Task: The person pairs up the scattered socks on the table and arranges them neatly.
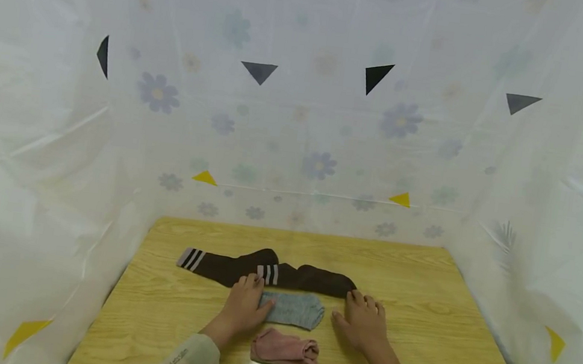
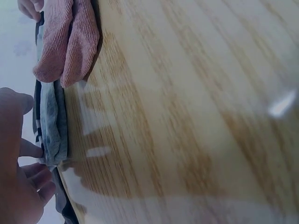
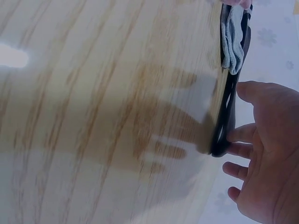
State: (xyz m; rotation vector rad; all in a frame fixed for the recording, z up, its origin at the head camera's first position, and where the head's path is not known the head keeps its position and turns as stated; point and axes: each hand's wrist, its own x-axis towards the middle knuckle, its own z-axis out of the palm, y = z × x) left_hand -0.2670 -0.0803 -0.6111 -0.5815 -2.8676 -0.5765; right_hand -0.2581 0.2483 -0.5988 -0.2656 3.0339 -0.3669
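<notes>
Two dark brown socks with striped cuffs lie end to end on a wooden table. The right-hand dark sock (image 1: 323,280) has its cuff under the fingertips of my left hand (image 1: 245,302). At that sock's toe, the fingertips of my right hand (image 1: 366,322) touch the fabric, with the thumb held apart. The left-hand dark sock (image 1: 226,265) reaches behind the left hand, partly under the other's cuff. Between the hands lies a grey folded sock (image 1: 293,310), close to the left thumb. Nearer me is a pink folded pair of socks (image 1: 284,350), untouched by either hand.
The wooden table (image 1: 443,322) reflects light near its front edge. White plastic sheeting (image 1: 305,117) with printed flowers hangs behind it and along both sides, bearing black, grey and yellow triangles.
</notes>
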